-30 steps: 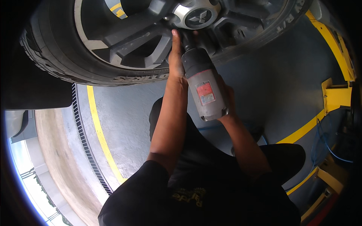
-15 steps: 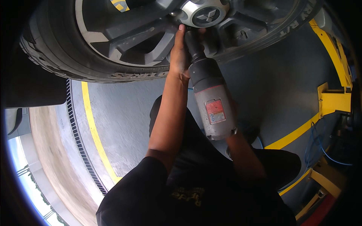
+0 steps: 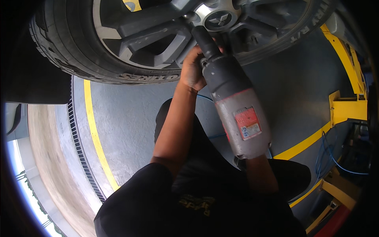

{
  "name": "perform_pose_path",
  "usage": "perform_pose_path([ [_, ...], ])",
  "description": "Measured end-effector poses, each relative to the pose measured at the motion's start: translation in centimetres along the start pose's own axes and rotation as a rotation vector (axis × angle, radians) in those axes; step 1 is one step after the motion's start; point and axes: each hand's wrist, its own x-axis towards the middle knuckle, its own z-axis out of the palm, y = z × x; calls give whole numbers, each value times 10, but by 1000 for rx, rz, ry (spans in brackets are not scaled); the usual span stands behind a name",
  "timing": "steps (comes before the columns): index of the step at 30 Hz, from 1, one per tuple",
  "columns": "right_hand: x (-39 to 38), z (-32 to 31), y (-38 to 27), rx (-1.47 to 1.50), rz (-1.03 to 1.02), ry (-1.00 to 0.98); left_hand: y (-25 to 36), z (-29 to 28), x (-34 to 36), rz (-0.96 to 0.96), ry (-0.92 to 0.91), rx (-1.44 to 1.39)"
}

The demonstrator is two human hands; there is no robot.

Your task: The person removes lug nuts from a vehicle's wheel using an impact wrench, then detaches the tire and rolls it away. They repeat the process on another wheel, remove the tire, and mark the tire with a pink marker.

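Note:
A grey and black impact wrench (image 3: 241,114) with a red label slants up toward a raised car wheel (image 3: 154,33). Its long black socket (image 3: 207,42) reaches the spokes just below the silver centre cap (image 3: 219,17); the spot where its tip meets the wheel is hard to make out. My left hand (image 3: 193,69) is closed around the wrench's nose at the base of the socket, fingers partly behind it. From below, my right forearm (image 3: 261,175) runs up to the wrench's rear end, holding it from beneath; the wrench body hides that hand's fingers.
A yellow lift arm (image 3: 347,108) stands at the right, with a blue air hose (image 3: 325,152) looped beside it. My bent knees are under the wrench. Yellow lines (image 3: 92,126) and a drain grate (image 3: 81,148) cross the grey floor.
The wrench has come back toward me and tilted, its rear end shifting right and down. My left hand has moved lower, its fingers curling around the nose instead of pointing up along the socket.

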Motion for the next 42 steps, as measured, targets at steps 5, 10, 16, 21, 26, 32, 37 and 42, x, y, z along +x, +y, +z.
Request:
perform_pose_path([
  [5,55,16,0,-456,-265,-117,29,26,-4,-41,-17,-125],
  [10,86,29,9,-1012,-631,-73,39,27,10,-37,-68,-218],
  [16,97,37,12,-1457,-966,-99,24,16,22,51,-122,-340],
  [21,95,37,20,-1087,-587,-18,35,8,24,-19,-42,-225],
  [26,102,36,4,-1254,-653,-61,48,28,17,-33,182,-23],
  [32,103,37,3,-1052,-450,-46,55,37,9,2,185,20],
  [37,102,35,12,-1004,-463,-27,54,42,7,-7,238,0],
  [42,94,32,32,-1180,-688,-20,43,47,6,40,260,-6],
])
